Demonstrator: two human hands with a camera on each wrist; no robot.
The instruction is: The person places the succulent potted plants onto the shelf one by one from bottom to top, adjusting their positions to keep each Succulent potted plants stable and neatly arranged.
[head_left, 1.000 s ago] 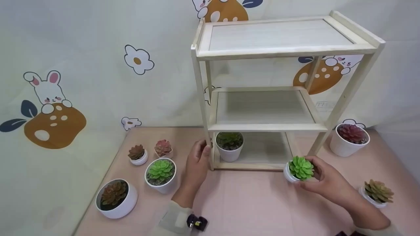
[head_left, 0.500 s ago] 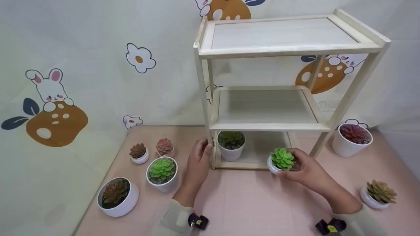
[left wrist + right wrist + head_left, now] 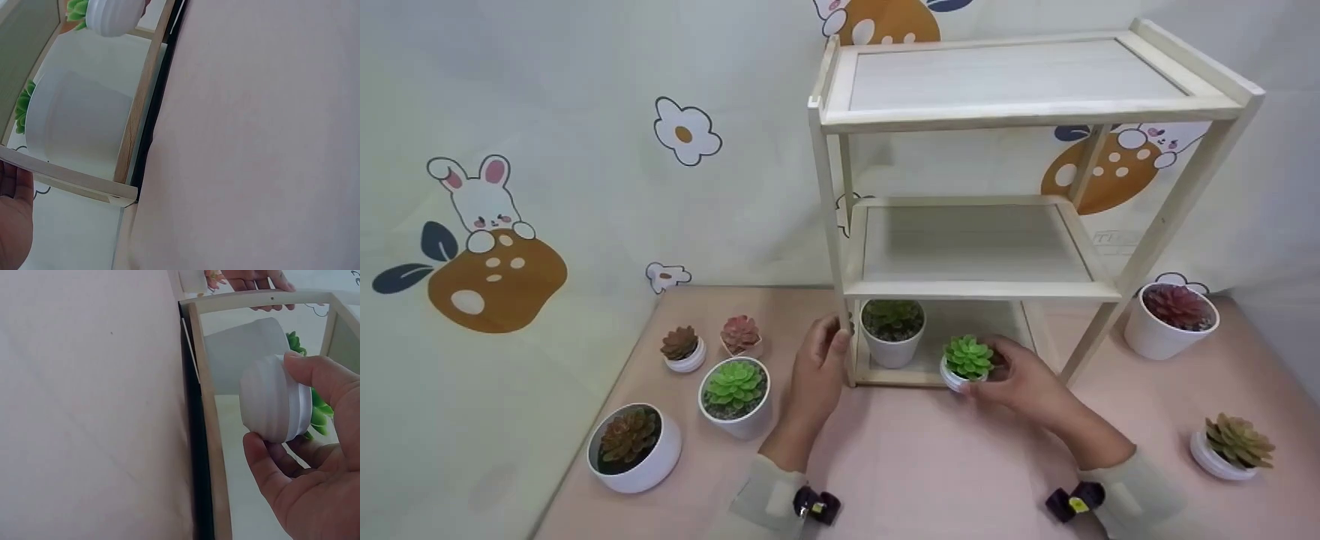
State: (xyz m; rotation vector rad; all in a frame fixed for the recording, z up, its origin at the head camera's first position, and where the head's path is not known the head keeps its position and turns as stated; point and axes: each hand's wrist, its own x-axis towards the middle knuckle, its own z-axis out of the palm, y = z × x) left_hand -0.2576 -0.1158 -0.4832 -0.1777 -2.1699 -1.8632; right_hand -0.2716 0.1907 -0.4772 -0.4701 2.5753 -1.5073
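Note:
Between thumb and fingers, my right hand [image 3: 1027, 386] [image 3: 315, 478] pinches a small white ribbed pot [image 3: 275, 399] holding a bright green succulent [image 3: 969, 357]. The pot is held over the front edge of the bottom shelf [image 3: 907, 377], tilted in the head view. A larger white pot with a dark green plant [image 3: 892, 334] [image 3: 79, 121] stands at the left of that shelf. My left hand [image 3: 816, 375] [image 3: 14, 219] grips the rack's front left post [image 3: 838, 277], its fingers passing behind it.
The wooden rack's upper shelves [image 3: 1020, 79] [image 3: 975, 244] hang above the hands. Left on the pink cloth stand a green plant [image 3: 735, 397], a wide brown one [image 3: 634, 450] and two small pots [image 3: 685, 349] [image 3: 741, 335]. Right are a red plant [image 3: 1171, 321] and a small one [image 3: 1234, 448].
My right hand has carried the small green plant leftward, from near the rack's right front corner to beside the larger pot. The left hand has stayed at the post. The head view has shifted slightly.

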